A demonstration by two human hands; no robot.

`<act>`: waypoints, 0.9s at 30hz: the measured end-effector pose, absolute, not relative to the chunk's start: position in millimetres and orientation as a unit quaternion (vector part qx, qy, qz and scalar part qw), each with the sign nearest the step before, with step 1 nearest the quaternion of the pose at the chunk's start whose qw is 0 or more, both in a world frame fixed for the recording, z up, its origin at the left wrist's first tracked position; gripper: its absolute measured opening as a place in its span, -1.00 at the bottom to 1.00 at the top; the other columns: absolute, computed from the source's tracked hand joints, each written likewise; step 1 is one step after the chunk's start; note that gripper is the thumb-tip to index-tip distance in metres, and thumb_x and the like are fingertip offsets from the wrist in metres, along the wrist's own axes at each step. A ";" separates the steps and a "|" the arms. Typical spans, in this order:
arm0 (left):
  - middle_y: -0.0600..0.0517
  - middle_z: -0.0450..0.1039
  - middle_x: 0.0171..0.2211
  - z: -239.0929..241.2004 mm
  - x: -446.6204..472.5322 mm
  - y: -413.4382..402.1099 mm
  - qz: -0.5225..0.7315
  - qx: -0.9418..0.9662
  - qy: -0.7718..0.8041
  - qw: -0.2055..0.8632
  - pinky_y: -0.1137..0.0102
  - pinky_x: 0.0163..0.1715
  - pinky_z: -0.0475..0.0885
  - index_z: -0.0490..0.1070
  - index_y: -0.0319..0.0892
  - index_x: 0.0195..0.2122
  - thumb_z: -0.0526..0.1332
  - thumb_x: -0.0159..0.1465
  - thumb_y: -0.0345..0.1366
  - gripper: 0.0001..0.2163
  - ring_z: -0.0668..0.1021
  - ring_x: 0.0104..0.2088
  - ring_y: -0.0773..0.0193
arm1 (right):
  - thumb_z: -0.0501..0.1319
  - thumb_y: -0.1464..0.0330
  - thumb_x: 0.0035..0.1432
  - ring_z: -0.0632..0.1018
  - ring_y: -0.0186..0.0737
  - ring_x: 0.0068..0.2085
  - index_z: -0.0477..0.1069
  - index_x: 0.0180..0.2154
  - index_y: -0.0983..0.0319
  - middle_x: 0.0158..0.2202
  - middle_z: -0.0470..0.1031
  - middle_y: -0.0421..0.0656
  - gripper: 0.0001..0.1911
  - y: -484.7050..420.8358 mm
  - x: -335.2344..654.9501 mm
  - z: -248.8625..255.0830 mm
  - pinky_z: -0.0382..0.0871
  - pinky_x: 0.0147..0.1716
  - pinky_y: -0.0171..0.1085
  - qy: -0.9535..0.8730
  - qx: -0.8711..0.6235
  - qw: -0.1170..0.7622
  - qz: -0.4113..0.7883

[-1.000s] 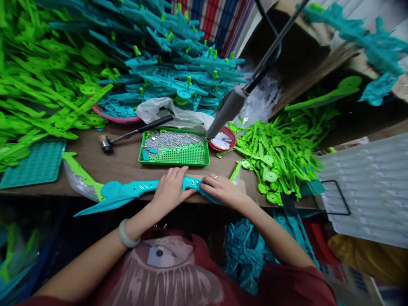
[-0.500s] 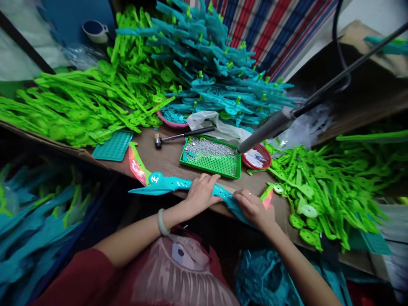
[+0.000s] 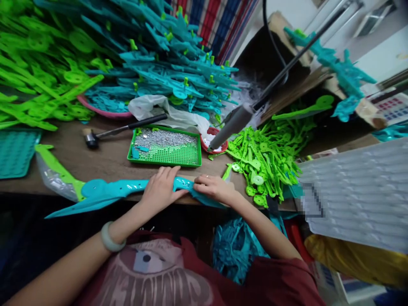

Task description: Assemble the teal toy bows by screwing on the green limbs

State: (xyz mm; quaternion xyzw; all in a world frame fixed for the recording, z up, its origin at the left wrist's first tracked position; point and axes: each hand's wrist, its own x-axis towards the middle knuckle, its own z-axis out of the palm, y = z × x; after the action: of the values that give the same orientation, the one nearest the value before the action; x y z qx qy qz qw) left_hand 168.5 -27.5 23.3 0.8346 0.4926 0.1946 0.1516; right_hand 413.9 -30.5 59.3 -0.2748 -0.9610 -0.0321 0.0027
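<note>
A blue plastic toy bow with green ends lies along the table's front edge, partly overhanging it. Its left end has a clear, unlit cover. My left hand, a pale bangle on its wrist, lies over the bow's middle with the fingers wrapped over the far side. Further right, my right hand is closed on the bow, hiding much of that half. Just beyond the hands sits a green tray of small metal screws. A grey electric screwdriver slants down on an arm over a red basket.
A hammer lies behind the tray, near a pink basin of blue pieces. Green parts are heaped at left and more green parts at right. Blue shells are stacked behind. A translucent ribbed panel stands at right.
The view has swung right and come closer. The bow's clear end covers glowed pink and orange before and are unlit now. Both hands stay on the bow in much the same places.
</note>
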 end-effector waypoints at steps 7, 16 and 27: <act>-0.21 0.48 -0.01 20.9 167.9 -27.4 0.209 0.831 0.492 0.156 0.09 -0.05 0.48 0.27 -0.30 0.21 0.32 0.26 0.02 -0.37 0.48 0.04 -0.12 | -0.05 0.38 0.47 0.50 -0.28 -0.28 0.36 -0.03 0.22 -0.13 0.53 -0.09 -0.76 -24.7 411.4 62.1 0.24 -0.43 -0.31 -0.970 -0.233 -0.014 -0.067; -0.19 0.48 -0.04 26.9 167.7 -28.0 0.190 0.831 0.498 0.159 0.13 -0.08 0.49 0.30 -0.30 0.20 0.34 0.25 0.02 -0.37 0.49 0.03 -0.09 | -0.01 0.41 0.45 0.53 -0.29 -0.28 0.35 -0.03 0.21 -0.11 0.54 -0.11 -0.80 -21.9 415.7 64.8 0.34 -0.35 -0.30 -0.973 -0.229 -0.009 -0.034; -0.25 0.48 0.00 25.8 164.2 -27.4 0.213 0.832 0.482 0.173 0.06 -0.05 0.51 0.31 -0.31 0.21 0.35 0.25 -0.04 -0.39 0.50 0.05 -0.13 | -0.02 0.41 0.46 0.54 -0.26 -0.27 0.42 -0.07 0.26 -0.20 0.55 -0.09 -0.75 -20.3 403.8 58.5 0.40 -0.35 -0.30 -0.979 -0.200 -0.003 -0.042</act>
State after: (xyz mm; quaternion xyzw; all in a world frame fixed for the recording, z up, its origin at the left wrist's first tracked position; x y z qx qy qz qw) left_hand 164.2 -27.4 25.8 0.8318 0.4825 0.2134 0.1729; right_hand 403.8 -20.3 58.5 -0.1995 -0.9790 -0.0419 -0.0034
